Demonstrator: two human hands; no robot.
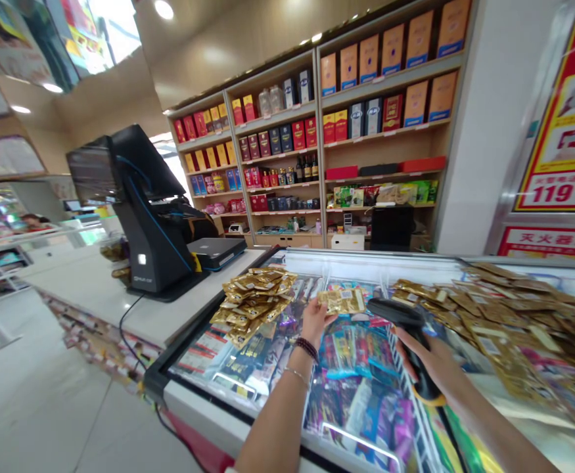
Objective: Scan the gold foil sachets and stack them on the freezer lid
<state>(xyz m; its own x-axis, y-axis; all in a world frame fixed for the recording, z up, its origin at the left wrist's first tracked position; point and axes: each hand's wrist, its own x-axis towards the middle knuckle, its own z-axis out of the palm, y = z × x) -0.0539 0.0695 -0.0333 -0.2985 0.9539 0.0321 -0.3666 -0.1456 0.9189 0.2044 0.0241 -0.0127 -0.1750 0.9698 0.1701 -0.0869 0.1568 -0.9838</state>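
My left hand (313,318) pinches a single gold foil packet (342,300) by its left edge and holds it up over the glass lid of a chest freezer (287,368). My right hand (428,362) grips a black handheld barcode scanner (399,314), whose head points left at the packet from close by. A heap of gold packets (253,301) lies on the glass left of my left hand. A much larger spread of the same gold packets (524,322) covers the glass to the right of the scanner.
A black checkout terminal (142,210) with its screen stands on the white counter (94,289) to the left, with a cable hanging down. Wooden shelves (317,144) of boxed goods and bottles fill the back wall. A red and yellow poster (568,125) hangs at the right.
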